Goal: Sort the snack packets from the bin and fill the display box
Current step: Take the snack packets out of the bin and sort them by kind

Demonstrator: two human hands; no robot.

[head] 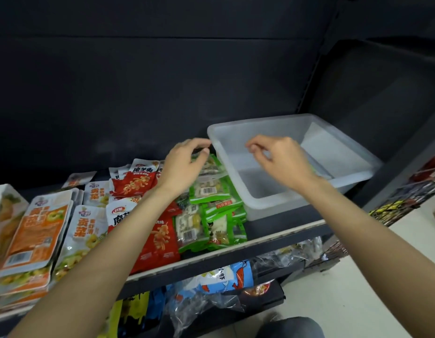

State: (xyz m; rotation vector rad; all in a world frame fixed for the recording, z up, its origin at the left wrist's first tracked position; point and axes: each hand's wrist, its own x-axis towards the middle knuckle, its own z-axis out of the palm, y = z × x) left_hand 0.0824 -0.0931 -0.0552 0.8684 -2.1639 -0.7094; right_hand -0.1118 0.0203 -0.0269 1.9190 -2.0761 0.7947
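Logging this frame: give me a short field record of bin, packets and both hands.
bin: translucent plastic bin on the shelf, right side, looks empty
green packets: stack beside the bin's left wall
red packets: left of the green
orange packets: far left
left hand: over the green stack, grip unclear
right hand: over the bin, fingers curled, holding nothing
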